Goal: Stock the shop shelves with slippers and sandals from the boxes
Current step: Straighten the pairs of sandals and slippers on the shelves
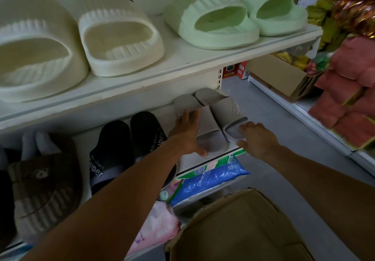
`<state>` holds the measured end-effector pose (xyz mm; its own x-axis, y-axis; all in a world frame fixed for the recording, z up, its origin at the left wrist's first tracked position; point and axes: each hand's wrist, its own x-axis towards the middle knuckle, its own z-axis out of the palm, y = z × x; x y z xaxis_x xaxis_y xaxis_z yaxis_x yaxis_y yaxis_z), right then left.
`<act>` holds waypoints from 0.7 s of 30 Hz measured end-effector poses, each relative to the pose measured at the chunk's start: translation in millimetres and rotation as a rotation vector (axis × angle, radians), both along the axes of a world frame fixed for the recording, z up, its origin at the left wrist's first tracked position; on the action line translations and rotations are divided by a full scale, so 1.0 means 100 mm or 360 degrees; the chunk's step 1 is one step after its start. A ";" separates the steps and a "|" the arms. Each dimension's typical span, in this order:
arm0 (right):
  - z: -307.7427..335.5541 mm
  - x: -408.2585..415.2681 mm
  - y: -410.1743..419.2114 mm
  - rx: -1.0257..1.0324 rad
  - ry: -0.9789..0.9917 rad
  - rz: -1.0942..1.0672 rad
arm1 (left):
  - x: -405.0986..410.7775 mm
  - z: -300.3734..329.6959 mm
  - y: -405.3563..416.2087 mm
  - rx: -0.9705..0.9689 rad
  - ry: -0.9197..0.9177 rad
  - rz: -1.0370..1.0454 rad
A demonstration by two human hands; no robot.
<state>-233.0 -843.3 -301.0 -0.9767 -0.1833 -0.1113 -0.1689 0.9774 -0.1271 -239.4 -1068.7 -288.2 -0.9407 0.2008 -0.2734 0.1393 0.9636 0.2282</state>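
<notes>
The 2 grey slippers (215, 122) sit side by side on the lower shelf (203, 159). The left hand (187, 132) lies flat against one, grip wide. The right hand (256, 138) holds the other's edge.

The left hand (187, 133) lies flat against the side of the left grey slipper (207, 126) on the lower shelf (194, 162). The right hand (256, 138) holds the toe of the right grey slipper (228, 111), fingers curled round it. Black slippers (125, 147) stand just beside, left of the grey pair. The upper shelf (182, 63) carries cream slides (119, 37) and green slides (235, 15). A box (233, 228) sits below.
</notes>
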 end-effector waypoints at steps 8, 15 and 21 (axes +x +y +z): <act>0.19 0.21 -0.19 0.0128 0.0251 0.0027 | 0.45 0.17 -0.20 0.0210 0.0414 0.0018; 0.31 0.51 -1.09 -0.0200 0.0217 0.0662 | 1.34 0.29 -1.25 0.0227 0.0770 0.0256; 0.41 0.39 -1.91 -0.0081 -0.0071 0.0900 | 1.29 0.35 -2.15 -0.0076 0.0103 0.0264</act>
<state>-194.2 -1034.6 -260.0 -0.7196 -0.6825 -0.1277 -0.6575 0.7289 -0.1905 -110.1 -1284.0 -253.3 -0.9758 0.0298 -0.2164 -0.0093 0.9841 0.1774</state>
